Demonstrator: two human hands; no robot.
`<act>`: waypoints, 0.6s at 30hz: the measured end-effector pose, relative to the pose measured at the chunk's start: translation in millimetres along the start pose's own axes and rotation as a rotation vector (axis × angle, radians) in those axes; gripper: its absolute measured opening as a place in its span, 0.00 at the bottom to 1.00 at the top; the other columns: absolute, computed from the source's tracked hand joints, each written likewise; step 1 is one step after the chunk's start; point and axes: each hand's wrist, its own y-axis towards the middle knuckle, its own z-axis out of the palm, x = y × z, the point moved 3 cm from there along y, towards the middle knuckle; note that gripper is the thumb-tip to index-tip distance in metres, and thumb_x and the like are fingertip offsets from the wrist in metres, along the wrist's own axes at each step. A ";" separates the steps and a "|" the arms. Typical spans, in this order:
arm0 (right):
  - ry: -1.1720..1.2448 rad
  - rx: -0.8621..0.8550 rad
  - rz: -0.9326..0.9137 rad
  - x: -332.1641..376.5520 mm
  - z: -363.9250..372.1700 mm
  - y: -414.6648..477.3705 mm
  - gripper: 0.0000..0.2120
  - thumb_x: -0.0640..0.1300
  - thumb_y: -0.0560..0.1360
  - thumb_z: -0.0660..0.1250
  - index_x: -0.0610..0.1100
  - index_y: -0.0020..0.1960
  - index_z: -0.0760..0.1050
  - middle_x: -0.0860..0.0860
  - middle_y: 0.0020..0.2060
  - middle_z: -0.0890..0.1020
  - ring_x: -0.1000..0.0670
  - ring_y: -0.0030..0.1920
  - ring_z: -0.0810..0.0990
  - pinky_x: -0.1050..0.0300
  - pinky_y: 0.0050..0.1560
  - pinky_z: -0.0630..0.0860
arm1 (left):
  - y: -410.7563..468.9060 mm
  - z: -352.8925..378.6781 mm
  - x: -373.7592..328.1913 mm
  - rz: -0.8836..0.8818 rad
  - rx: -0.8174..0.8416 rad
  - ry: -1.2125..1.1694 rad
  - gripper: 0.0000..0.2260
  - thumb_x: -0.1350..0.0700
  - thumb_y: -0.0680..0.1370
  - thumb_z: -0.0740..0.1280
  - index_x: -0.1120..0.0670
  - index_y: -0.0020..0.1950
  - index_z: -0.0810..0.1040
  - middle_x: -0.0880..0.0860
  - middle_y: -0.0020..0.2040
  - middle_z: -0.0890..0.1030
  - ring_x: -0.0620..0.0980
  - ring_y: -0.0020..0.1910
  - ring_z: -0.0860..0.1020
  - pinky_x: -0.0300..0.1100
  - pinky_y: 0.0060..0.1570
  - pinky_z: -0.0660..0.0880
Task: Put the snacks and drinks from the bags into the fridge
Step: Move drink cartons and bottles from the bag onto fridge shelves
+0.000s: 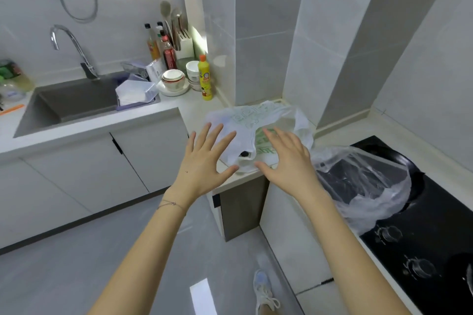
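Seemingly little of the job can be counted as done, since both hands are empty. The left hand [204,158] and right hand [286,158] hover with fingers straight and spread wide, gripping nothing, on the near side of the white bag [245,120] with green print. That bag lies slumped on the corner of the countertop [194,107]; whether any fingertip touches the plastic cannot be told. A small dark round thing [245,154] shows at the white bag's near opening, too unclear to name. Just right of the white bag, a clear bag [358,179] sags over the black cooktop [422,225], its contents unreadable. Well left of the white bag is the sink [76,102]. No fridge is in view and no snack or drink lies outside the bags, so I judge that opening, unpacking and carrying all remain.
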 end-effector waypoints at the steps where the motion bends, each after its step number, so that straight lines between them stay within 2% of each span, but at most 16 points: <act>1: -0.001 0.007 0.000 -10.1 2.2 16.0 0.36 0.58 0.75 0.66 0.58 0.78 0.52 0.54 0.77 0.57 0.49 0.77 0.51 0.49 0.74 0.51 | 16.7 8.2 2.5 -0.008 0.009 0.005 0.34 0.31 0.75 0.51 0.42 0.79 0.56 0.50 0.80 0.53 0.53 0.79 0.44 0.53 0.75 0.39; 10: -0.034 0.117 0.069 -105.7 23.6 129.5 0.38 0.57 0.74 0.68 0.56 0.78 0.53 0.52 0.78 0.56 0.46 0.77 0.51 0.46 0.73 0.53 | 129.6 84.5 9.4 -0.018 0.119 0.088 0.35 0.32 0.74 0.48 0.44 0.79 0.56 0.52 0.80 0.55 0.56 0.79 0.47 0.57 0.75 0.39; 18: -0.080 0.241 0.131 -151.1 60.6 166.6 0.37 0.59 0.75 0.65 0.55 0.78 0.52 0.49 0.78 0.54 0.45 0.77 0.50 0.46 0.74 0.52 | 174.4 146.1 8.3 -0.035 0.214 0.023 0.33 0.34 0.75 0.47 0.44 0.79 0.57 0.55 0.80 0.55 0.57 0.79 0.48 0.58 0.74 0.40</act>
